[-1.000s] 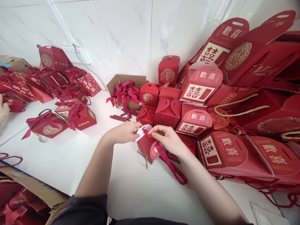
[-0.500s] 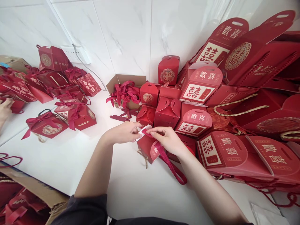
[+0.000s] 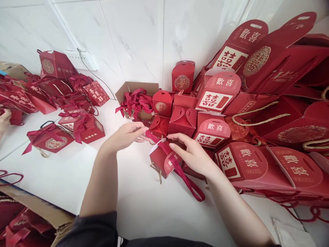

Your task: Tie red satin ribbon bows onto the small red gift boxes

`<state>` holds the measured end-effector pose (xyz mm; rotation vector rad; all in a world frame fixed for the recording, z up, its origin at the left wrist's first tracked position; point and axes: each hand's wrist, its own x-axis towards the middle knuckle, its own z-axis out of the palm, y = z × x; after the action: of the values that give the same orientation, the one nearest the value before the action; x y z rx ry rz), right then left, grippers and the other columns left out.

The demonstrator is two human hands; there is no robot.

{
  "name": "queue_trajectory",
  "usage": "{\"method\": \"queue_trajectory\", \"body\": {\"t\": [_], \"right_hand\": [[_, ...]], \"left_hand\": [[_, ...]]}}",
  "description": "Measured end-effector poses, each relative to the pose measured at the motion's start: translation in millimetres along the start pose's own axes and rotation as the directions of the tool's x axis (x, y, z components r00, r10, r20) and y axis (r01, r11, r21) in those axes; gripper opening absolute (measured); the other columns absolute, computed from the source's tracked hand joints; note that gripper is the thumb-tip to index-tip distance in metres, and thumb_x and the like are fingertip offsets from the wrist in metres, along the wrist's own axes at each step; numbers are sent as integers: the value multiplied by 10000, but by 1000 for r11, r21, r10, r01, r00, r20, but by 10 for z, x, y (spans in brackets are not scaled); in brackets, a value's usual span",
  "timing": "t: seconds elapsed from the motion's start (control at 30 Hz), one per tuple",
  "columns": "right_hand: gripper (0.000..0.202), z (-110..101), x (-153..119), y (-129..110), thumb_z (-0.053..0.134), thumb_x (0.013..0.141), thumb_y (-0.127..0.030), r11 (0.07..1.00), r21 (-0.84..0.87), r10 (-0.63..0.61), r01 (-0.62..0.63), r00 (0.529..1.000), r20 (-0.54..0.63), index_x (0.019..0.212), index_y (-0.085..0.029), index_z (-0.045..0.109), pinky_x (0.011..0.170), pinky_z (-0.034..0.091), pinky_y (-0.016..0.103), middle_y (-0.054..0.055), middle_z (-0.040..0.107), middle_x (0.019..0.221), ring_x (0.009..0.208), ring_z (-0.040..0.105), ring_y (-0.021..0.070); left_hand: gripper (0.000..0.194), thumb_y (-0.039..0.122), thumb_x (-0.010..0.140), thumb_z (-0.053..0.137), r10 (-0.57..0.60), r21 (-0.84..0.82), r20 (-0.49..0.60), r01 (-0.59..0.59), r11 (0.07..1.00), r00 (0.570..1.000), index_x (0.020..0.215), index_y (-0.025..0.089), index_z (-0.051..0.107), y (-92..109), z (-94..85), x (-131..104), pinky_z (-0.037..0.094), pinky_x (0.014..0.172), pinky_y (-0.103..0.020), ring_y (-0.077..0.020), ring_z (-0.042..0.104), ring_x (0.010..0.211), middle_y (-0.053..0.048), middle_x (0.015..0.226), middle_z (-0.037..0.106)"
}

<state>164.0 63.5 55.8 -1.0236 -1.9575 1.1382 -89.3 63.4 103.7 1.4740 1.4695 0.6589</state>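
A small red gift box [image 3: 158, 163] stands on the white table, with a twisted gold cord hanging at its side. A dark red ribbon [image 3: 183, 175] passes through the slots at its top, one end in a long loop to the lower right. My left hand [image 3: 130, 135] pinches the ribbon's other end, drawn up to the upper left. Beside the box's top flaps is my right hand [image 3: 190, 152], thumb and forefinger apart near the ribbon; contact with the flap is hard to make out.
A cardboard box of loose ribbons [image 3: 136, 101] sits against the wall. Stacked red gift boxes [image 3: 213, 92] fill the right side. Ribboned boxes [image 3: 55, 139] lie at left, near another person's hand [image 3: 4, 120]. An open carton [image 3: 41, 202] holds more at lower left.
My left hand has pulled the ribbon end up and leftward, out through the slot. The fingers of my right hand have let go of the ribbon and spread apart.
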Motion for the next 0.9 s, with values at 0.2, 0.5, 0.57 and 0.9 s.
{"method": "queue_trajectory", "body": {"t": [0.2, 0.5, 0.57, 0.9], "right_hand": [[181, -166, -421, -62, 473, 974, -372, 950, -270, 161, -156, 987, -4, 1012, -242, 591, 704, 480, 298, 24, 709, 878, 765, 674, 195], [284, -9, -937, 172, 431, 970, -430, 726, -577, 457, -375, 889, -4, 1110, -259, 608, 581, 375, 291, 34, 691, 672, 649, 681, 263], [303, 5, -955, 184, 439, 966, -433, 690, -606, 484, -396, 875, -21, 1117, -253, 630, 587, 362, 294, 49, 696, 674, 701, 695, 285], [277, -81, -1029, 339, 488, 956, -357, 870, -413, 359, -271, 921, 152, 758, -212, 616, 562, 341, 256, -2, 608, 653, 615, 578, 177]], "left_hand": [[281, 389, 843, 654, 106, -294, -290, -194, 936, 951, 734, 149, 557, 27, -226, -150, 502, 573, -251, -158, 659, 653, -86, 863, 728], [269, 260, 829, 642, 202, -408, -302, -317, 856, 932, 613, 115, 569, 49, -231, -159, 334, 512, -257, -126, 543, 646, -166, 999, 764], [262, 262, 820, 652, 249, -436, -288, -358, 826, 925, 617, 102, 608, 41, -236, -155, 366, 541, -259, -128, 546, 653, -172, 1016, 759], [312, 343, 740, 704, 453, -449, -303, -546, 708, 838, 522, 137, 618, -22, -299, -240, 458, 735, -379, -204, 579, 736, -117, 838, 728]]}}
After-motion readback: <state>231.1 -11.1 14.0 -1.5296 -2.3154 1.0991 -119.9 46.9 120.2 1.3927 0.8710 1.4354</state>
